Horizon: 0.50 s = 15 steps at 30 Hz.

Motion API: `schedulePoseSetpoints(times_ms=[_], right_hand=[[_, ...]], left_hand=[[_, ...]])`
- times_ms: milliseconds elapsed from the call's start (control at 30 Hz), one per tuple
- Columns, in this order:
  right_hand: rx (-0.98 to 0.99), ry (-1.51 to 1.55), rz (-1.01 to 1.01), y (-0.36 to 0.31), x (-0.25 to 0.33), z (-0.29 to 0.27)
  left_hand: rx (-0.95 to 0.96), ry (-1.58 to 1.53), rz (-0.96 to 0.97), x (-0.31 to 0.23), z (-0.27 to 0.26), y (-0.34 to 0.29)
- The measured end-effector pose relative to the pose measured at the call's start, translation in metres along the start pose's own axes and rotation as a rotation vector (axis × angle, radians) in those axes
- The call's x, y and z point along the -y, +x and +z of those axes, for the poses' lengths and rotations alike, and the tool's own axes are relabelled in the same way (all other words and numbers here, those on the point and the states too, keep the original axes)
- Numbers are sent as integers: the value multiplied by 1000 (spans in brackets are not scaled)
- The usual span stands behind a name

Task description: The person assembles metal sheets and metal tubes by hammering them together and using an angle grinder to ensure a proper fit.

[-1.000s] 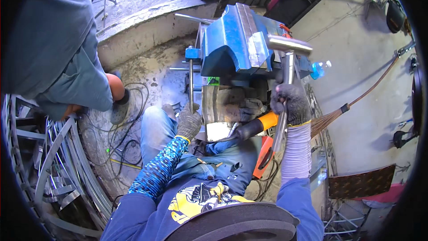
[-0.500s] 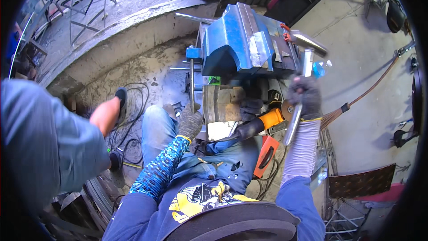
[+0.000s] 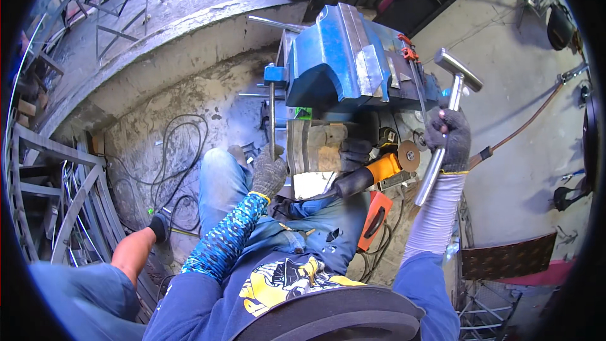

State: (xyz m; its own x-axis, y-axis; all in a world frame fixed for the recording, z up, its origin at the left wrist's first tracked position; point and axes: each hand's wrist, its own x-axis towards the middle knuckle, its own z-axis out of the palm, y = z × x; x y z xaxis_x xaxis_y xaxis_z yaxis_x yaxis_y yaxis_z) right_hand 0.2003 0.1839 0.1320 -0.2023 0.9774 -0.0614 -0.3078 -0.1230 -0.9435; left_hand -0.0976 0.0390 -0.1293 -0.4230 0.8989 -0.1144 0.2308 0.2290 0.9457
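A: what's the left hand (image 3: pixel 269 175) got?

B: wrapped round the near end of the metal bar (image 3: pixel 272 113), likely for leverage, just left of the blue vise (image 3: pixel 315 60)

A: and the right hand (image 3: pixel 451 139)?

B: clamped partway along the steel hammer (image 3: pixel 454 93), head up right of the vise, probably for balance

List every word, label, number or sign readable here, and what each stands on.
Blue shirt: yellow lettering, partly cut off by the dark brim; not copied out here.
Grinder disc: any print is too small to read.
Blue vise: none readable.
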Motion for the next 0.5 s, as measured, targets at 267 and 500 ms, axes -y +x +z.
schedulePoseSetpoints(times_ms=[267, 500], right_hand=[[114, -395, 112, -23, 11, 72], [-32, -426, 7, -16, 28, 32]], left_hand=[[-9, -27, 14, 10, 2, 2], [7, 2, 17, 6, 1, 2]])
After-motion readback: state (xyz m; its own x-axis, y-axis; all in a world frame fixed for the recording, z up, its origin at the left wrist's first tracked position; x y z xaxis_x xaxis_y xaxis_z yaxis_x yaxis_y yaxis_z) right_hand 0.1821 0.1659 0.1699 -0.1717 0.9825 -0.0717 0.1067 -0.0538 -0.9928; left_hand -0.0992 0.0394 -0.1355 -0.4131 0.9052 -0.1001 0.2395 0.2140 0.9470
